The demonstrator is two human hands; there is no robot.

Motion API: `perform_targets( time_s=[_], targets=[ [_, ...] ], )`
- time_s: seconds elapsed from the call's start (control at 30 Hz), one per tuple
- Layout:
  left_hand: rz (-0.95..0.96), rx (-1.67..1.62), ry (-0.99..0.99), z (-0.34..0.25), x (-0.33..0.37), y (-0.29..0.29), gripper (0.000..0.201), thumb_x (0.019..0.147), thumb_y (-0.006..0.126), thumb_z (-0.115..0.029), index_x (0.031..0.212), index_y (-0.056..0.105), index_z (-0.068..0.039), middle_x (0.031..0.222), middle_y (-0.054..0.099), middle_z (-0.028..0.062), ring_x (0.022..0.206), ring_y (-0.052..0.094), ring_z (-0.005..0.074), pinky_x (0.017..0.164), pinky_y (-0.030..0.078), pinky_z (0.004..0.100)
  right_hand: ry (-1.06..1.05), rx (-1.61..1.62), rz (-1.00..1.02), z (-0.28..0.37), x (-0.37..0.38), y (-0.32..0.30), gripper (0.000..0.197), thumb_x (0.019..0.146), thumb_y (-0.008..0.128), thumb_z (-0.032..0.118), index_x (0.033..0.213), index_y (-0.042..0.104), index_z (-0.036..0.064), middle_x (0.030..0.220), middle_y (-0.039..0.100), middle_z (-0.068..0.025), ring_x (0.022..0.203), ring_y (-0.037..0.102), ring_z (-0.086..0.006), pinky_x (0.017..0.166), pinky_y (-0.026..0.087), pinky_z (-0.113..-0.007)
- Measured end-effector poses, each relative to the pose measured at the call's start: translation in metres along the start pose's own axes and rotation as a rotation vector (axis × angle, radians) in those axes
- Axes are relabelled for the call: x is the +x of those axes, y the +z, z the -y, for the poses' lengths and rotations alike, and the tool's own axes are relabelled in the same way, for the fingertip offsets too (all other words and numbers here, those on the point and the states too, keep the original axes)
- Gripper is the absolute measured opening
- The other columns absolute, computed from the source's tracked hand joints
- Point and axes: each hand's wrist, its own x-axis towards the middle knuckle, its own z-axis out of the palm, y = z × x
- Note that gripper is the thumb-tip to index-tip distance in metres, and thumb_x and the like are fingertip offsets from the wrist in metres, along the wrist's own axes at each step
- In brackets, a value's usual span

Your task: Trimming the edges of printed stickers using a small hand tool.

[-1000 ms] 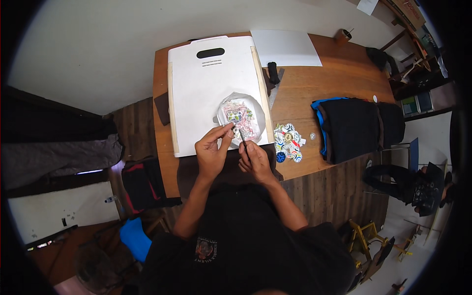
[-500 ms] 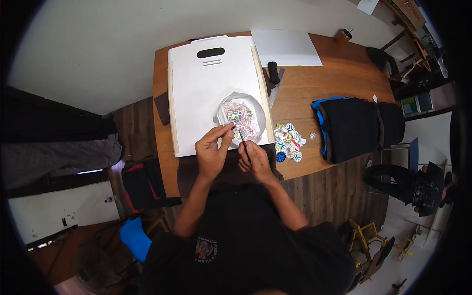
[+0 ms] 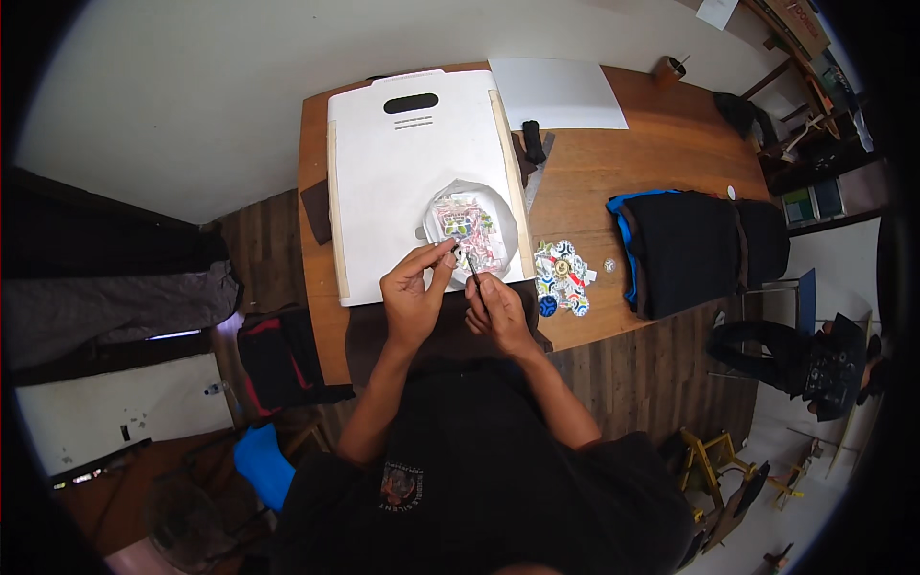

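Over the near edge of a white board [image 3: 374, 192], my left hand [image 3: 414, 292] pinches a small pale piece with dark marks [image 3: 459, 254] between thumb and fingertips. What kind of piece it is, I cannot make out. Close beside it, my right hand [image 3: 498, 311] is closed around a thin, dark, pen-like tool [image 3: 476, 279], its tip pointing at the piece. Just beyond both hands, a round, pale, bag-like container [image 3: 508, 216] rests on the board, with printed scraps in red, green and white [image 3: 470, 220] inside. To the right lies a heap of round printed cut-outs [image 3: 563, 273].
The board lies on a wooden table [image 3: 661, 144]. Folded dark garments [image 3: 680, 249] are stacked at the right, one loose round cut-out [image 3: 609, 265] beside them. A white sheet [image 3: 556, 93], a black bundle [image 3: 533, 141] and a brown cup [image 3: 668, 70] sit farther back. Dark cloth [image 3: 383, 335] hangs at the near edge.
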Motion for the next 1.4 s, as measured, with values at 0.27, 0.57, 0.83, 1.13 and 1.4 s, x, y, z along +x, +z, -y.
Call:
perform_targets(
  time_s=[0.27, 0.57, 0.83, 1.13, 1.4],
  targets=[
    [-0.002, 0.014, 0.000, 0.0005, 0.0002, 0.0007, 0.026, 0.089, 0.065, 0.008, 0.115, 0.068, 0.006, 0.104, 0.069, 0.0131, 0.089, 0.062, 0.0116, 0.081, 0.049, 0.0231, -0.020, 0.014, -0.001, -0.0014, 0.0007, 0.0017, 0.035, 0.108, 0.036, 0.035, 0.099, 0.049, 0.0039, 0.058, 0.030, 0.0052, 0.045, 0.023, -0.0046, 0.045, 0.023, -0.023],
    [-0.031, 0.001, 0.003, 0.0001, -0.0006, 0.0025, 0.027, 0.089, 0.065, 0.009, 0.115, 0.068, 0.006, 0.104, 0.068, 0.0131, 0.088, 0.062, 0.0115, 0.081, 0.049, 0.0233, -0.015, 0.012, -0.014, -0.0013, 0.0016, 0.0048, 0.035, 0.108, 0.035, 0.035, 0.099, 0.049, 0.0038, 0.057, 0.029, 0.0051, 0.044, 0.022, -0.0045, 0.044, 0.022, -0.023],
    [0.037, -0.018, 0.004, 0.0001, -0.0017, 0.0033, 0.027, 0.088, 0.065, 0.009, 0.115, 0.067, 0.007, 0.105, 0.068, 0.0139, 0.090, 0.062, 0.0119, 0.082, 0.049, 0.0235, -0.074, 0.076, 0.035, -0.0018, 0.0031, 0.0045, 0.035, 0.108, 0.035, 0.035, 0.099, 0.049, 0.0038, 0.057, 0.028, 0.0052, 0.044, 0.023, -0.0044, 0.044, 0.023, -0.022],
    [0.047, -0.017, 0.003, -0.0008, -0.0019, 0.0028, 0.027, 0.088, 0.065, 0.009, 0.115, 0.067, 0.007, 0.105, 0.068, 0.0139, 0.091, 0.062, 0.0120, 0.082, 0.049, 0.0234, -0.067, 0.080, 0.030, -0.0026, 0.0027, 0.0045, 0.034, 0.108, 0.035, 0.034, 0.099, 0.049, 0.0036, 0.056, 0.028, 0.0052, 0.044, 0.023, -0.0045, 0.044, 0.022, -0.023],
    [-0.028, -0.022, -0.031, 0.0017, -0.0027, 0.0023, 0.028, 0.088, 0.066, 0.009, 0.116, 0.067, 0.007, 0.106, 0.068, 0.0139, 0.092, 0.062, 0.0118, 0.082, 0.049, 0.0236, -0.024, 0.044, -0.027, -0.0031, 0.0024, 0.0061, 0.034, 0.108, 0.035, 0.034, 0.098, 0.048, 0.0037, 0.057, 0.028, 0.0052, 0.043, 0.022, -0.0044, 0.044, 0.022, -0.023]
  ],
)
